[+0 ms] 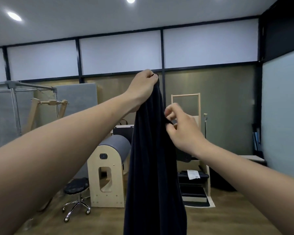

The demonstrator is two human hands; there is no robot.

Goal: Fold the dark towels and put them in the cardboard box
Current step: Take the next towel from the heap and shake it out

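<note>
Left hand: upper centre of frame, fingers curled round the towel's top corner.
Right hand: lower right of it, pinching the side edge.
Towel: hangs centre, long axis vertical, below both hands.
Box: unseen.

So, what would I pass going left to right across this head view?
Metal frame → black stool → arched wooden barrel → hanging dark towel → wooden unit with black pads.

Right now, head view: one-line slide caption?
Left hand holds a dark towel up by its top; right hand pinches its side edge.
</note>
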